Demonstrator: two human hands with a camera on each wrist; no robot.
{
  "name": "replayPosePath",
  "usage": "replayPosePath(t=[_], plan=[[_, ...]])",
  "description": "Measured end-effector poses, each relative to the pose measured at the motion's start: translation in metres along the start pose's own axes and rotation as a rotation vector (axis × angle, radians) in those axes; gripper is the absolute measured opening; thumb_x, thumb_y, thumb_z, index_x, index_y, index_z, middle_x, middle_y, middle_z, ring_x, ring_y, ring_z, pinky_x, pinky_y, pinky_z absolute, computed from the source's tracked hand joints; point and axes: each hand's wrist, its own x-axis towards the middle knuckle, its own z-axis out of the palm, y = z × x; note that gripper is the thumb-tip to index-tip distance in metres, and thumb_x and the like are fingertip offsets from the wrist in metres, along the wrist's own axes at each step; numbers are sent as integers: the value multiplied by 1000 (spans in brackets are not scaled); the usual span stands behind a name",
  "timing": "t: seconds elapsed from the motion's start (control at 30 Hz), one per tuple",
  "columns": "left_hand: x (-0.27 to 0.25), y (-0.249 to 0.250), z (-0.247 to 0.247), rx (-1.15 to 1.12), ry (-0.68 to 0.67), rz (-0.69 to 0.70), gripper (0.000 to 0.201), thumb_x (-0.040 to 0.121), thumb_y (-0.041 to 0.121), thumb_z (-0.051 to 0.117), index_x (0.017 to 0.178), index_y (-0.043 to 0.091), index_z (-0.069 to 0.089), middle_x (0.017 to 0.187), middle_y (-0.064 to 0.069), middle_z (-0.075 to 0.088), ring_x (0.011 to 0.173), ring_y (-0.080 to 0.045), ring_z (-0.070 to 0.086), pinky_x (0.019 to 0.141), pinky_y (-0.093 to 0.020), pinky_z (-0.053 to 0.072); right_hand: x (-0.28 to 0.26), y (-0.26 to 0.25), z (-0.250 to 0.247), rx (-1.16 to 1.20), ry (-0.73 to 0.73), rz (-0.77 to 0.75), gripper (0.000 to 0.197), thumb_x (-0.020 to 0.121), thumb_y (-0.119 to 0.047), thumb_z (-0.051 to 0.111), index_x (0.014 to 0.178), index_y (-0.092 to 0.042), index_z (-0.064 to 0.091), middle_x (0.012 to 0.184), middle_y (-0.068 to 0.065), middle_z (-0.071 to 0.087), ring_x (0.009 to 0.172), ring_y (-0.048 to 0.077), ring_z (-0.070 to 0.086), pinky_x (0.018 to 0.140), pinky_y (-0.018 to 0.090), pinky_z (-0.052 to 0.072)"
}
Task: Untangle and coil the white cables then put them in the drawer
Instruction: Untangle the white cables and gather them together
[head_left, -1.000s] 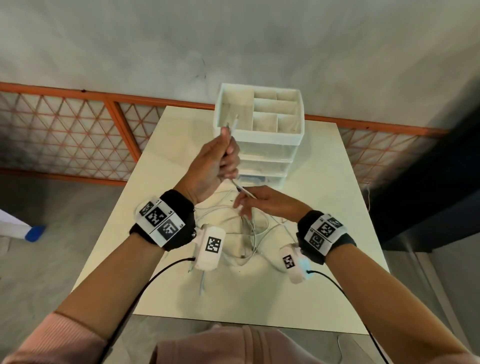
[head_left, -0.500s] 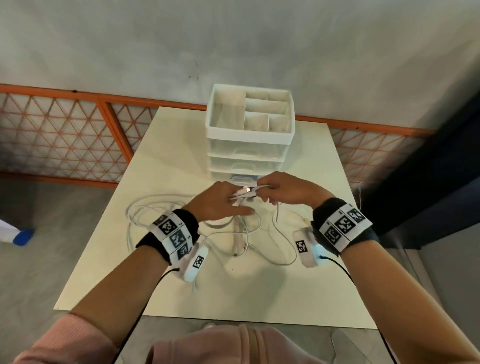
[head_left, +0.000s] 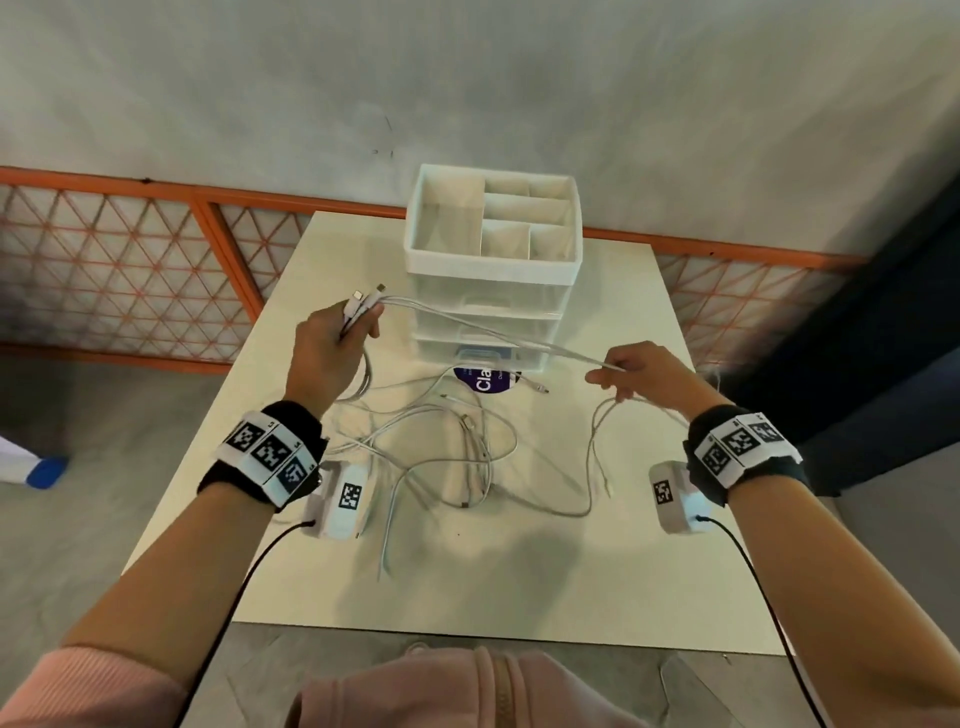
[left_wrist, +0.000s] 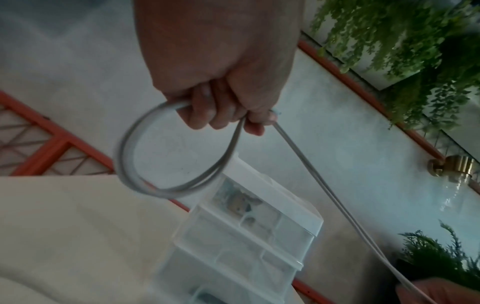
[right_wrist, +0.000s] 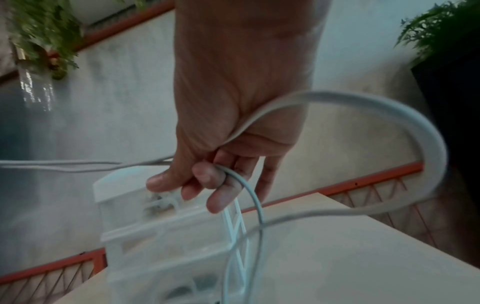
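The left hand is closed around 1 end of the thin white cables, with 2 plug tips sticking out past its fingers toward the far wall. From there, 2 strands run taut across the scene, left to right, sloping slightly nearer, to the right hand, whose thumb and fingers pinch them. A small loop hangs below the left fist in the left wrist view; slack falls from the right hand to the cream rectangular table. The other loose white cables lie tangled on the table between the forearms, near the front of the white and clear plastic drawer unit. That unit stands at the far middle of the table, its open top tray split into 4 compartments. What the clear drawers hold is too blurred to tell.
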Motion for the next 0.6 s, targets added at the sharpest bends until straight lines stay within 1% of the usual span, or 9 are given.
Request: replayPosePath(t=[0.1, 0.17, 0.23, 0.3, 0.33, 0.4, 0.47, 0.53, 0.6], plan=[[-5, -7, 6, 2, 54, -61, 36, 96, 28, 53, 66, 9, 57, 47, -1, 40, 47, 0, 48, 48, -12, 32, 7, -9, -19, -95, 89, 27, 38, 72, -42, 77, 71, -7, 65, 54, 7, 60, 45, 10, 54, 56, 22, 41], [-8, -10, 7, 11, 63, -85, 36, 96, 29, 53, 67, 7, 58, 46, 1, 39, 46, 0, 48, 47, -12, 32, 10, -16, -29, -149, 155, 28, 46, 67, -49, 78, 64, -7, 61, 52, 5, 54, 47, 14, 48, 53, 25, 39], [-9, -9, 5, 16, 52, -85, 36, 95, 30, 54, 67, 8, 60, 47, 2, 42, 45, -4, 48, 48, -12, 33, 13, -20, -34, -193, 298, -23, 52, 67, -55, 75, 56, -10, 52, 50, 2, 47, 48, 15, 41, 50, 26, 35], [-10, -7, 3, 20, 18, -69, 35, 95, 30, 55, 68, 8, 62, 49, 2, 45, 47, -2, 50, 50, -11, 34, 14, -20, -33, -194, 444, -90, 52, 69, -55, 74, 57, -11, 48, 49, -1, 43, 48, 14, 38, 48, 27, 32], [-10, -6, 2, 24, -1, -66, 34, 94, 30, 56, 68, 9, 64, 50, 2, 47, 49, 1, 50, 51, -11, 34, 14, -19, -30, -181, 467, -113, 51, 70, -53, 74, 59, -10, 49, 50, -1, 43, 49, 14, 39, 49, 27, 32], [-10, -8, 1, 36, -32, -84, 32, 92, 32, 58, 70, 11, 66, 53, 0, 49, 51, -4, 50, 53, -14, 34, 16, -12, -16, -188, 366, -106, 47, 69, -49, 77, 64, -9, 52, 54, -1, 47, 55, 17, 43, 55, 30, 37], [-12, -11, -1, 54, -70, -110, 30, 91, 34, 59, 72, 13, 67, 61, -4, 56, 60, -14, 50, 59, -23, 33, 19, -2, 6, -217, 170, -31, 43, 66, -45, 81, 70, -13, 52, 63, -1, 54, 66, 21, 52, 63, 32, 42], [-15, -15, -1, 89, -120, -116, 30, 90, 36, 60, 72, 14, 68, 70, -5, 62, 68, -21, 53, 63, -27, 34, 18, 8, 30, -198, 8, 20, 43, 63, -40, 85, 82, -15, 55, 78, 1, 61, 80, 24, 59, 76, 37, 48], [-18, -18, 0, 124, -152, -120, 31, 90, 38, 60, 72, 14, 69, 70, -8, 65, 66, -23, 55, 62, -28, 35, 17, 11, 55, -190, -51, -32, 53, 61, -36, 86, 99, -13, 57, 94, 1, 57, 91, 20, 54, 89, 38, 46]])
